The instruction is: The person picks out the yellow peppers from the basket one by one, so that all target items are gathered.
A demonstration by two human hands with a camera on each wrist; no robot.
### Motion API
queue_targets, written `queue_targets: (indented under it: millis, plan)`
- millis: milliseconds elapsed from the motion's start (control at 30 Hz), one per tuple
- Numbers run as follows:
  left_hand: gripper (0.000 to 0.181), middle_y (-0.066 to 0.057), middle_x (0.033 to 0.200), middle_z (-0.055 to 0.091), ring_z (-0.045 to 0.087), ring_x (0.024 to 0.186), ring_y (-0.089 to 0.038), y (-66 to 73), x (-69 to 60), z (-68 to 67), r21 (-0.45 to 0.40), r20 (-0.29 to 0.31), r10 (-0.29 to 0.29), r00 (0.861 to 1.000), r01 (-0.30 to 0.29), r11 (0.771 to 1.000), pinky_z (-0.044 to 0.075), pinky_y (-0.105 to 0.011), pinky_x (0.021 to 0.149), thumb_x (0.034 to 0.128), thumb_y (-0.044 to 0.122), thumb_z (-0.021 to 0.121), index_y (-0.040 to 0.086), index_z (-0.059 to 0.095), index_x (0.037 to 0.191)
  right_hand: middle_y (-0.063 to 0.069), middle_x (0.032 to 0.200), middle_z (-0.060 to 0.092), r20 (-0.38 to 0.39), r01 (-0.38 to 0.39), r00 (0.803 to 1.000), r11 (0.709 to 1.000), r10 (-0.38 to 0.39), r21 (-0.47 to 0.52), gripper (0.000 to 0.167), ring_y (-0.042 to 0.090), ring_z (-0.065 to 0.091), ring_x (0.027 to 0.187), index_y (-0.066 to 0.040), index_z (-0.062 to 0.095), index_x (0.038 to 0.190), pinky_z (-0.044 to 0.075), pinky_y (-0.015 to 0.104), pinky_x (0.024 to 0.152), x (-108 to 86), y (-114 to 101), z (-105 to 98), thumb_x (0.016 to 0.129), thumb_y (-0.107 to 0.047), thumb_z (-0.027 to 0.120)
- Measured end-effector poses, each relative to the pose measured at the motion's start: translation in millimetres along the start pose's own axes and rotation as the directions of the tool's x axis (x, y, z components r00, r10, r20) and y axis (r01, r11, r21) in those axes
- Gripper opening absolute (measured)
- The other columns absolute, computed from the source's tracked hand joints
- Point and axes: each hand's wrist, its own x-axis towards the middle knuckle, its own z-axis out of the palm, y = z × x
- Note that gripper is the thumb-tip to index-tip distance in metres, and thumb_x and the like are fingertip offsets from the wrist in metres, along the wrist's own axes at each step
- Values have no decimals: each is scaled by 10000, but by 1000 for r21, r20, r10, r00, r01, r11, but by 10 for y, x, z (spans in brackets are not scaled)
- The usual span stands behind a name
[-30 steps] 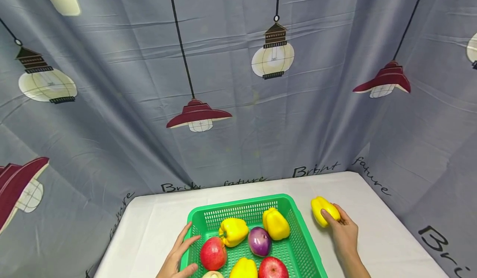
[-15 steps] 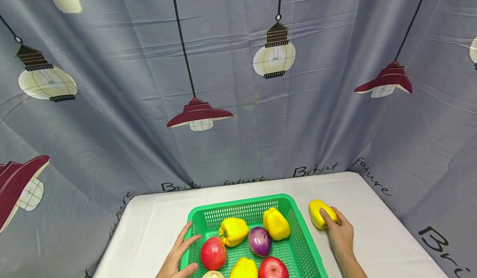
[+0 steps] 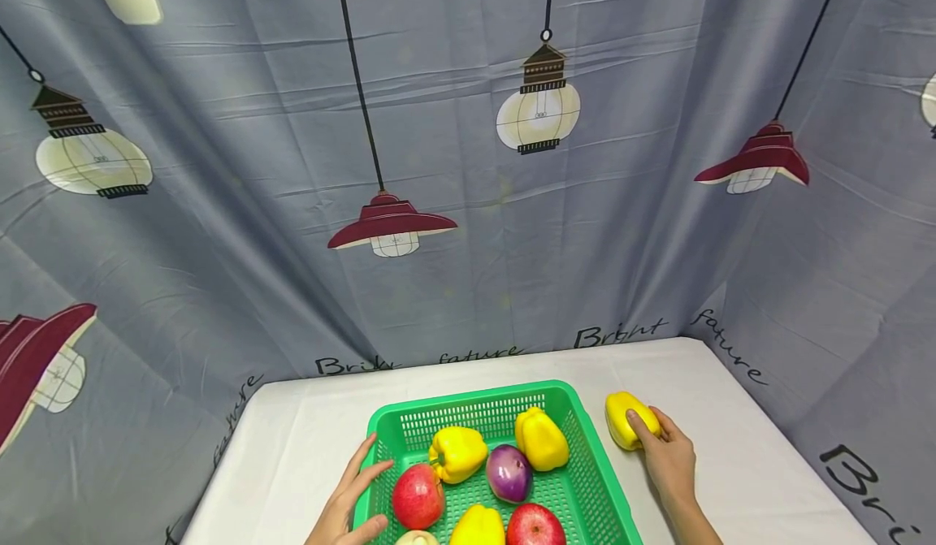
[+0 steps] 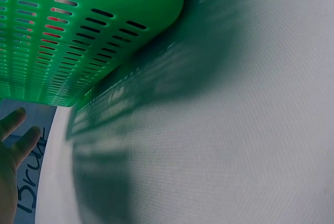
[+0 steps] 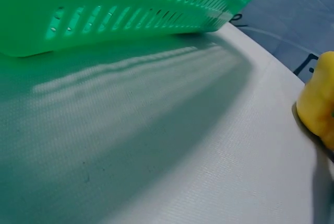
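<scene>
To the right of the green basket point(image 3: 603, 464), my right hand point(image 3: 667, 453) holds a yellow bell pepper point(image 3: 627, 420) between thumb and fingers. In the right wrist view the pepper point(image 5: 319, 101) is at the right edge, at the white tabletop. My left hand point(image 3: 349, 500) is at the basket's left rim with its fingers spread and fairly straight. The left wrist view shows some of its fingers point(image 4: 26, 143) below the basket wall point(image 4: 94, 41). Inside the basket lie several yellow bell peppers point(image 3: 458, 453), a purple eggplant point(image 3: 509, 473), a pomegranate point(image 3: 418, 496) and a red apple point(image 3: 536, 526).
A pale round item point(image 3: 418, 538) in the basket is cut off by the lower frame edge. The table point(image 3: 307, 415) has a white cover. Grey curtains point(image 3: 468, 301) printed with lamps hang behind and beside it.
My right hand has moved slightly left and nearer with the yellow bell pepper, then stayed put over the last half second. The left hand and the basket look unchanged.
</scene>
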Motion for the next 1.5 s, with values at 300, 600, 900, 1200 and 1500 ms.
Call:
queue_targets:
  millis: [300,600,900,1200,1500]
  plan:
    - [525,-126,1643,231,130,1421,99,3,-21,5,-21,4,-40,999,40,999,375,-788,858,864,129,684,89,600,1381,260,1536,387,75,-7,997,1000,6,13,944,405,351,1422,26,298,1561,317,511,1127,-13,-6,-38,933,-596,627]
    - [535,-147,1635,242,135,1422,87,-12,-32,18,0,-3,-22,1000,22,1000,393,-773,836,851,122,688,89,600,1377,229,1653,-48,221,198,957,980,-188,-23,879,514,75,1464,-45,-52,1605,135,566,1176,12,-136,-201,1051,-405,527]
    - [532,-158,1633,242,134,1429,80,8,-19,6,-5,-1,-18,1000,18,1000,388,-773,849,857,115,685,77,598,1380,264,1647,15,309,417,878,902,-366,-116,880,565,88,1443,-113,1,1627,106,694,1126,104,-399,-374,1023,-353,594]
    - [527,-164,1631,244,136,1427,79,1,0,4,-11,3,-17,1000,18,1000,376,-787,852,861,114,686,76,599,1379,200,1666,64,366,494,829,860,-422,-127,873,495,77,1480,-113,107,1631,105,715,1113,138,-489,-408,991,-326,661]
    - [557,-185,1628,243,136,1438,66,-20,-5,-2,1,8,10,1000,-10,1000,398,-758,844,840,106,700,73,595,1386,257,1602,273,492,583,739,803,-461,-124,925,534,296,1398,-155,221,1622,263,740,1040,-11,-738,-287,902,-340,772]
